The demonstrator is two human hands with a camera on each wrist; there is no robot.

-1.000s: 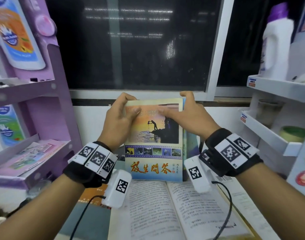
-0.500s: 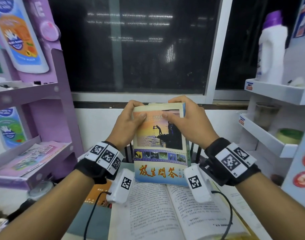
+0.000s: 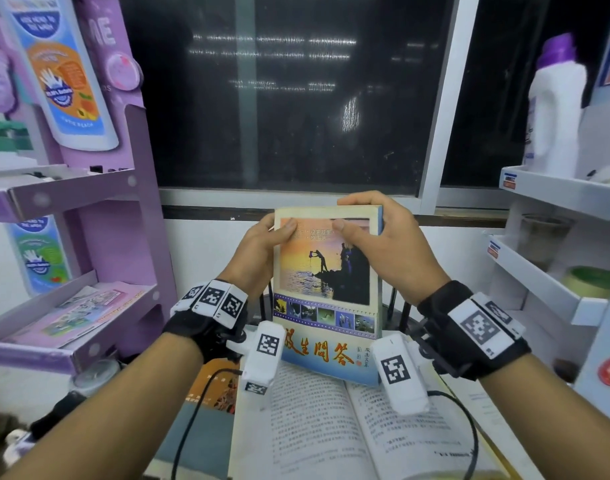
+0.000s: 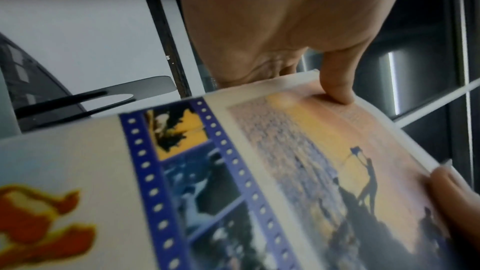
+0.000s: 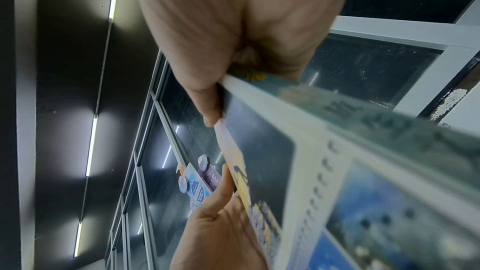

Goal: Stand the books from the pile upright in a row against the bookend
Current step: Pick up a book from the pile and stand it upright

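A book with a sunset cover (image 3: 326,289) stands upright on its lower edge over an open book (image 3: 348,427) lying flat in front of me. My left hand (image 3: 279,230) grips its upper left corner, thumb on the cover and fingers behind. At the upper right corner my right hand (image 3: 352,213) holds it, fingers curled over the top edge. The left wrist view shows the cover (image 4: 285,171) close up, with the black metal bookend (image 4: 78,100) behind it. The right wrist view shows the book's spine (image 5: 337,114). An orange book (image 3: 213,386) lies under the open one.
A purple display shelf (image 3: 71,192) stands at the left and a white shelf (image 3: 556,192) with a white bottle (image 3: 556,109) at the right. A dark window (image 3: 296,98) fills the wall behind. Cables run from my wrists across the open book.
Both hands have gone from lying spread on the cover to gripping the book's top corners. The book has come a little nearer and stands straighter.
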